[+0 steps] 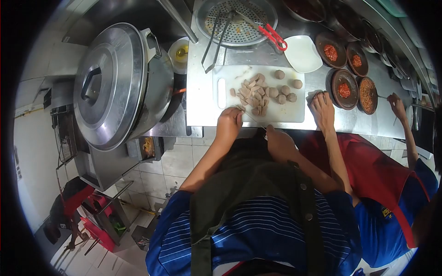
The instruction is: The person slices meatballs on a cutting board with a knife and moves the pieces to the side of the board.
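Left hand (229, 120), narrowed on a meatball piece (240, 108), at the cutting board's (222, 94) seven o'clock; right hand (280, 141), closed around a knife (256, 120), at five. Meatball slices (255, 95) lie central; whole meatballs (285, 89), toward two.

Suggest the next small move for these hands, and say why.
Probably draw the knife through the brown piece at the left hand's fingertips. The right hand holds the knife with its blade angled toward that piece. Cut pieces lie just beyond on the board, beside several whole balls, which suggests slicing is under way.
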A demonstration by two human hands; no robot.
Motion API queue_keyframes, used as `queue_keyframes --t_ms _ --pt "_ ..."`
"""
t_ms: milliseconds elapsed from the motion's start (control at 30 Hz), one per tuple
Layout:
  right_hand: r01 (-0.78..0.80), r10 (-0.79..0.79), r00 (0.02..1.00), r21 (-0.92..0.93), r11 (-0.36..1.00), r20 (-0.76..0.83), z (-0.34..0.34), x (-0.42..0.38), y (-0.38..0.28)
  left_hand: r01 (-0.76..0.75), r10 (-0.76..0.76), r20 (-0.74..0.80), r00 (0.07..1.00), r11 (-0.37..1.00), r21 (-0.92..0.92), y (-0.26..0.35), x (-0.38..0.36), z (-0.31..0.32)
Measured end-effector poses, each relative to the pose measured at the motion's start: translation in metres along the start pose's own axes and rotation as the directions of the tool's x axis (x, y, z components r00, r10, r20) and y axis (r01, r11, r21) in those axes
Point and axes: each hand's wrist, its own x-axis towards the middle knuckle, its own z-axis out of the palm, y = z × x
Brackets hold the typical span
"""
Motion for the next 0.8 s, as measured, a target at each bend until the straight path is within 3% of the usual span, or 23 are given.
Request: queue_keyframes --t_ms 167,233,467,533,567,633,800 --pt "-0.029 0.033 0.996 -0.052 0.998 0.078 -0.007 0.009 -0.001 -0.022 0.022 -0.049 0.999 1.0 -0.006 0.002 -0.002 0.003" --pt "0.07 -0.07 0.997 -0.033 0.997 -0.014 0.003 0.017 0.006 0.003 -0.002 -0.022 1.0 1.0 0.017 0.001 0.0 0.002" --pt "0.117 -0.107 0.99 0.121 0.986 -0.091 0.041 0.065 0.023 0.043 -0.042 -0.035 0.999 0.999 0.022 -0.001 -0.001 0.003" --pt "0.274 -0.216 0.949 0.257 0.927 -0.231 0.056 0.072 0.042 0.04 -0.04 -0.049 0.998 0.999 0.01 -0.002 -0.001 0.003" --pt "0.272 -0.214 0.949 0.258 0.927 -0.232 0.053 0.068 0.039 0.044 -0.044 -0.06 0.997 0.999 -0.004 -0.001 -0.002 0.003" --pt "0.127 -0.108 0.989 0.203 0.971 -0.102 0.048 0.062 0.032 0.037 -0.037 -0.062 0.997 0.999 -0.004 -0.002 -0.001 0.004" --pt "0.091 -0.072 0.989 0.152 0.984 -0.128 0.039 0.049 0.018 0.035 -0.035 -0.054 0.998 0.999 -0.002 -0.004 -0.004 0.003"
